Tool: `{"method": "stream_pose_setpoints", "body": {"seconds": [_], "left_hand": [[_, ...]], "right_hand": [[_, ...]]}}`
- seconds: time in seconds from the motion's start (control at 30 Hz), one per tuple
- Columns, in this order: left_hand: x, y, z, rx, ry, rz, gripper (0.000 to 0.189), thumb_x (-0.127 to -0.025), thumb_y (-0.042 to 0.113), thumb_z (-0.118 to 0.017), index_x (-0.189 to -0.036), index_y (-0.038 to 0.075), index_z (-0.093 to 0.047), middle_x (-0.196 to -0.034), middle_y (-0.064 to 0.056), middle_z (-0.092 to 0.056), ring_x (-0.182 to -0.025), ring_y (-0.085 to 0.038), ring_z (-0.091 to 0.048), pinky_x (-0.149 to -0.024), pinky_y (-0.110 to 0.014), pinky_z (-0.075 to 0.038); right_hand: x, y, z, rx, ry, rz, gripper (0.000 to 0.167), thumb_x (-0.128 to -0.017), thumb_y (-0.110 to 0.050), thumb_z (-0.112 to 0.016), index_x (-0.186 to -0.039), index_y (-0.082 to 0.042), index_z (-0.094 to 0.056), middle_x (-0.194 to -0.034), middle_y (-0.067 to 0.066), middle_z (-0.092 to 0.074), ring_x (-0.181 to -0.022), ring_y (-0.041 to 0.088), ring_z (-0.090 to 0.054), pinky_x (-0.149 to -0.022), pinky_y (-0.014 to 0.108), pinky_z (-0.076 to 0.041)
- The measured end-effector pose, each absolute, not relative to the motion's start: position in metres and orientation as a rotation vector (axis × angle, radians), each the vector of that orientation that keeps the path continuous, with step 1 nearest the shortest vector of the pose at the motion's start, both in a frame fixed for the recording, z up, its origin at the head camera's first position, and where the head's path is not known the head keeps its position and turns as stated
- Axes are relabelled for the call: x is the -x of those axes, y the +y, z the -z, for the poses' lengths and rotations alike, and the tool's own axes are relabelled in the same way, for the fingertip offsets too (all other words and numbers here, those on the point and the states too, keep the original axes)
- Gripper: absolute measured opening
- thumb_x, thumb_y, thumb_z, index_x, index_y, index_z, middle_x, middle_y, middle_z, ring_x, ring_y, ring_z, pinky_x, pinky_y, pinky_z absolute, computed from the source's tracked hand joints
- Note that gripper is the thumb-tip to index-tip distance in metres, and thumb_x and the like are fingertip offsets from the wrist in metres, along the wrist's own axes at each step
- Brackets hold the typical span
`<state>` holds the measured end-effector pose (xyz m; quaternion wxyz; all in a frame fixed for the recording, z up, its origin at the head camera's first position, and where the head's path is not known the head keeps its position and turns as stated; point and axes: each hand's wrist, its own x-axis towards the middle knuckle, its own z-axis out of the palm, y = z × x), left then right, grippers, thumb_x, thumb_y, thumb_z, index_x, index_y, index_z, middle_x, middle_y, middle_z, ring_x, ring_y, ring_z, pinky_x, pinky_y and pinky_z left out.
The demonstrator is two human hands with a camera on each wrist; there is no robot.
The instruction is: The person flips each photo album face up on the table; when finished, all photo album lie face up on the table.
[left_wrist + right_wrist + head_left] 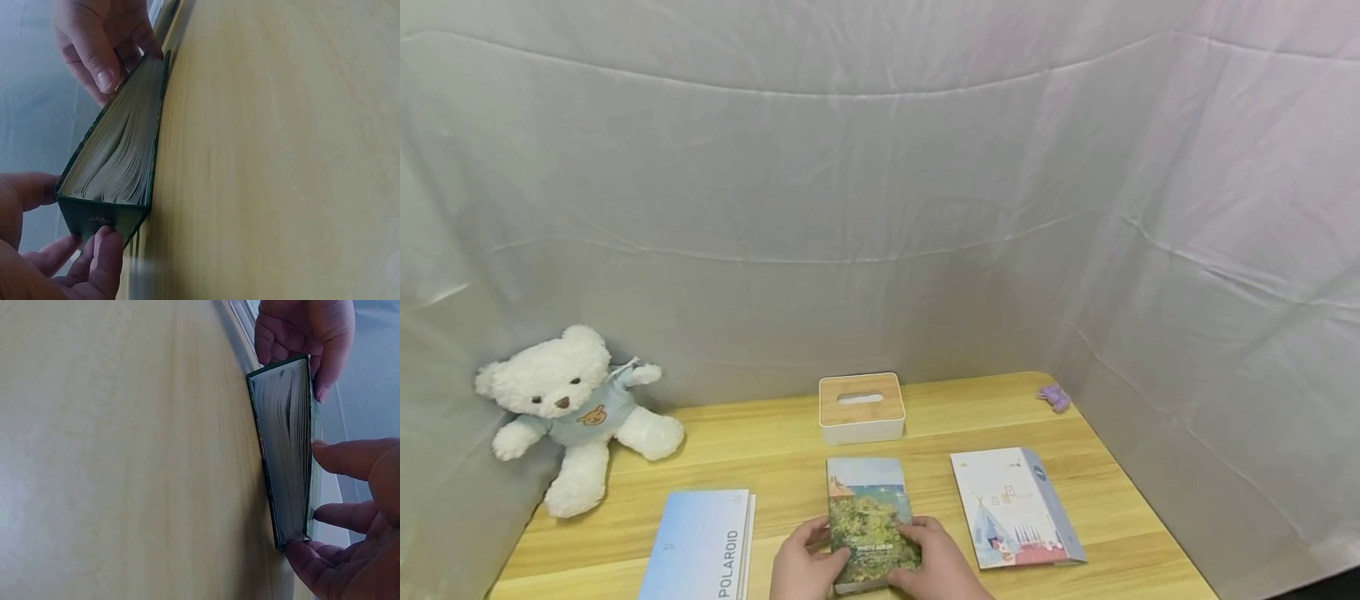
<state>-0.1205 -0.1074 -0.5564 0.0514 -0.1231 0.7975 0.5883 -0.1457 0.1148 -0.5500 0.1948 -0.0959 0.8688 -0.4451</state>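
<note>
A thick photo album (868, 512) with a painted landscape cover is at the front middle of the table in the head view. My left hand (805, 567) grips its left edge, thumb on the cover. On the other side my right hand (943, 562) holds the right edge, its thumb and a finger over the cover. In the left wrist view the page edges (115, 150) fan slightly between dark green covers, and left fingertips (106, 256) press the spine. The right wrist view has right fingertips (303, 553) at the album's corner, close over the wooden table (156, 456).
A blue-and-white POLAROID album (696, 542) lies to the left, and an illustrated white booklet (1011, 508) to the right. Behind stand a wood-topped tissue box (861, 408) and a white teddy bear (580, 417). A small purple item (1055, 397) sits at the far right corner.
</note>
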Motion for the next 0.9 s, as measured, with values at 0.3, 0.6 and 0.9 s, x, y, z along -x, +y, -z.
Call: {"method": "stream_pose_setpoints", "body": {"seconds": [0.3, 0.6, 0.9], "left_hand": [[0.121, -0.109, 0.556, 0.473, 2.467, -1.719, 0.057, -0.089, 0.008, -0.081, -0.137, -0.014, -0.058, -0.115, -0.024, -0.069, -0.101, -0.048, -0.071, -0.08, -0.052, -0.063], [0.12, -0.105, 0.555, 0.521, 2.504, -1.652, 0.083, -0.087, 0.02, -0.086, -0.148, -0.015, -0.042, -0.128, -0.037, -0.059, -0.111, -0.058, -0.063, -0.085, -0.061, -0.059], [0.125, -0.101, 0.548, 0.558, 2.655, -1.577, 0.096, -0.085, 0.03, -0.089, -0.152, -0.013, -0.035, -0.144, -0.042, -0.039, -0.128, -0.063, -0.047, -0.095, -0.072, -0.051]], "right_hand": [[0.147, 0.117, 0.553, 0.29, 2.439, 1.219, 0.06, -0.091, -0.027, -0.086, -0.137, 0.005, -0.066, -0.142, 0.034, -0.052, -0.13, 0.062, -0.048, -0.099, 0.076, -0.046], [0.144, 0.123, 0.555, 0.31, 2.436, 1.247, 0.062, -0.092, -0.032, -0.085, -0.139, 0.004, -0.065, -0.144, 0.035, -0.051, -0.13, 0.063, -0.048, -0.098, 0.077, -0.046], [0.141, 0.132, 0.556, 0.408, 2.471, 1.307, 0.066, -0.093, -0.037, -0.084, -0.139, 0.005, -0.064, -0.142, 0.028, -0.056, -0.126, 0.054, -0.056, -0.1, 0.07, -0.05]]}}
